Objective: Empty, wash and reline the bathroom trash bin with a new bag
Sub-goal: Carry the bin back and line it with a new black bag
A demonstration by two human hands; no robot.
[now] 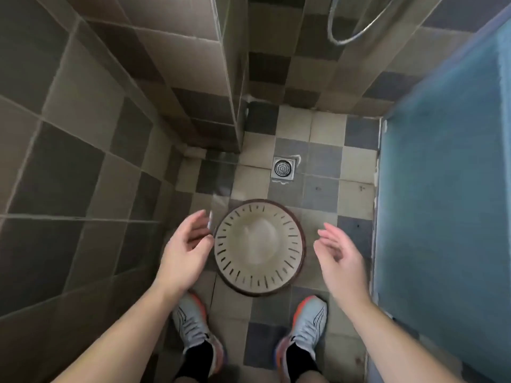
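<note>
Nearest to you are your two shoes [193,324], grey with orange heels, planted on the checkered floor tiles [320,186] with black socks above them. Just ahead of your toes the trash bin [260,247] stands on the floor between your hands, seen straight from above: a round beige bin with dark slots around its wall and a dark brown rim. Whether anything lines it is hard to tell.

Your left hand [184,251] hovers just beside the bin's left edge, fingers loosely curled and slightly apart. Something thin and pale, too blurred to identify, shows at its fingertips, and you cannot tell whether the hand pinches it. Your right hand [338,254] hangs off the bin's right side, apart from the rim, its fingers relaxed, gently bent and holding nothing.

Beyond the bin a square metal floor drain [283,168] sits in the tiles. A blue door [448,161] runs along your right, tiled walls [83,120] along your left, and a metal shower hose [356,26] loops at the far top.
</note>
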